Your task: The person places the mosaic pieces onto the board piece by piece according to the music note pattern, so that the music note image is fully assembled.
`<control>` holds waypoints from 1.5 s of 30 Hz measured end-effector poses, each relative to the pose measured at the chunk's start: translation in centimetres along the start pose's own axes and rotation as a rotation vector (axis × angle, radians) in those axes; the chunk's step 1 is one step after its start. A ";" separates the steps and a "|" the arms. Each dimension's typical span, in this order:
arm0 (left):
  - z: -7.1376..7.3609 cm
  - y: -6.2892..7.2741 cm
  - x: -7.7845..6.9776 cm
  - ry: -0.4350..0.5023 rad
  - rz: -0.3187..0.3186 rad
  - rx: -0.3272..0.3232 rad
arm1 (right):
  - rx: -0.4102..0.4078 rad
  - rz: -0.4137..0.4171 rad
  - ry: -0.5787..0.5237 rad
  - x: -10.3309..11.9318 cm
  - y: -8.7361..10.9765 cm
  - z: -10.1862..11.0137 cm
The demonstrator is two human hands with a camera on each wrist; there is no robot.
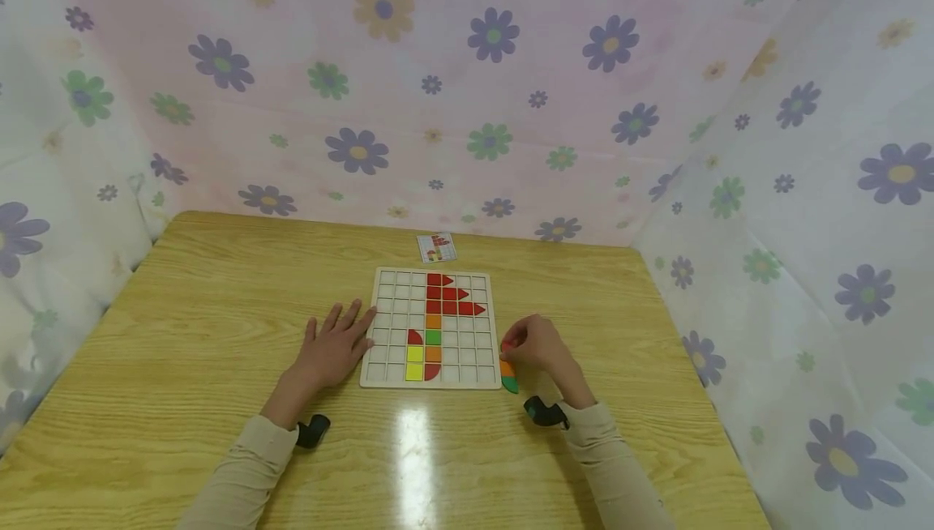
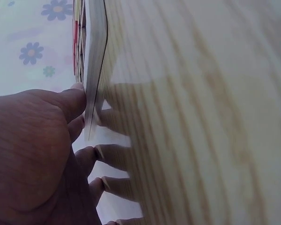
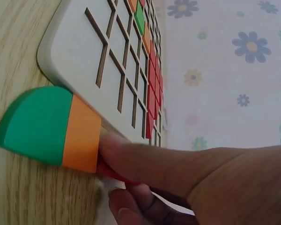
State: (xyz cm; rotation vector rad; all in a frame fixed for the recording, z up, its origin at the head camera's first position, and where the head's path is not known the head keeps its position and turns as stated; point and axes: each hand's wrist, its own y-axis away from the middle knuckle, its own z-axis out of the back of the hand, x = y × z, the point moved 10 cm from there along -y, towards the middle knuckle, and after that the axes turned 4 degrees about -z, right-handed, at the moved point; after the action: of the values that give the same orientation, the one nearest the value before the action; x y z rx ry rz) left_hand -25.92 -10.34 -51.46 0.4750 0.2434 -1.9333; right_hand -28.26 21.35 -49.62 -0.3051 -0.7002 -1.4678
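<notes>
A wooden grid board (image 1: 474,386) lies on the table, partly filled with red squares (image 1: 434,293) and pointed red pieces, plus orange, green and yellow squares (image 1: 414,363) and two red quarter-rounds (image 1: 432,372). My left hand (image 1: 332,352) lies with fingers spread, its fingertips at the board's left edge. Beside the right edge, thumb and fingers of my right hand (image 1: 537,345) pinch a red piece (image 3: 108,172), mostly hidden by them. It sits in line with an orange square (image 3: 82,136) and a green quarter-round (image 3: 35,124) on the table.
A small pattern card (image 1: 442,255) lies behind the board, showing a similar coloured figure. Flowered cloth (image 1: 430,117) walls off the table's back and both sides. Black wrist cameras (image 1: 543,411) sit at both cuffs.
</notes>
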 end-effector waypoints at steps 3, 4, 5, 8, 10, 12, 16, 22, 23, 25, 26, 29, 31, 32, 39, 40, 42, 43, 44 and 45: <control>0.0 0.0 -0.1 0.004 -0.003 -0.001 | -0.038 -0.008 -0.009 0.3 0.1 0.2; 0.0 0.0 -0.1 0.005 -0.003 0.000 | -0.063 0.000 -0.014 0.6 0.1 0.3; 0.0 0.0 -0.1 0.007 -0.003 0.002 | -0.088 0.012 -0.032 1.0 0.3 0.4; -0.2 -0.1 0.1 0.004 0.002 0.010 | -0.131 0.075 -0.129 2.5 0.5 -0.3; -0.3 -0.1 0.3 -0.003 0.006 0.016 | -0.112 0.129 -0.213 3.8 0.7 -1.5; -0.3 -0.2 0.3 -0.004 0.008 0.019 | -0.060 0.175 -0.289 4.9 0.8 -3.3; -0.2 -0.2 0.2 0.007 0.006 0.023 | 0.006 0.254 -0.350 7.0 1.1 -6.1; -0.2 -0.2 0.0 -0.001 0.011 0.024 | 0.010 0.351 -0.362 9.7 1.0 -7.7; -0.2 -0.2 0.0 -0.004 0.011 0.023 | 0.004 0.360 -0.356 10.1 0.9 -7.8; -0.1 -0.2 0.0 -0.008 0.013 0.021 | -0.010 0.379 -0.336 10.9 0.6 -7.8; -0.1 -0.2 0.0 -0.006 0.015 0.020 | -0.018 0.377 -0.323 11.2 0.4 -7.8; 0.0 -0.1 0.0 0.000 0.017 0.017 | -0.010 0.362 -0.303 11.9 -0.5 -8.2; -0.1 -0.2 0.1 0.001 0.017 0.020 | -0.005 0.341 -0.287 12.3 -1.2 -8.5; -0.1 -0.2 0.1 -0.003 0.017 0.021 | -0.001 0.330 -0.277 12.4 -1.5 -8.6; -0.1 -0.2 0.1 -0.005 0.010 0.018 | -0.017 0.306 -0.197 13.1 -3.1 -9.2; -0.1 -0.2 0.1 -0.003 0.009 0.018 | -0.013 0.300 -0.194 13.1 -3.2 -9.3; -0.1 -0.2 0.1 -0.006 0.006 0.019 | 0.000 0.289 -0.198 12.9 -3.4 -9.4; -0.2 -0.2 0.1 -0.005 0.006 0.021 | 0.003 0.281 -0.198 12.8 -3.4 -9.5; -0.2 -0.2 0.1 -0.006 0.006 0.021 | 0.005 0.276 -0.198 12.8 -3.5 -9.5; -0.2 -0.2 0.0 -0.005 0.006 0.022 | 0.008 0.270 -0.195 12.7 -3.5 -9.5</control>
State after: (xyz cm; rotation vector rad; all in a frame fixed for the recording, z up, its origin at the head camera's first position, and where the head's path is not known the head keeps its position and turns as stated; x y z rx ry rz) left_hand -26.10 -10.21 -51.63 0.4848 0.2171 -1.9331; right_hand -29.88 5.18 -50.12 -0.5213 -0.7879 -1.1877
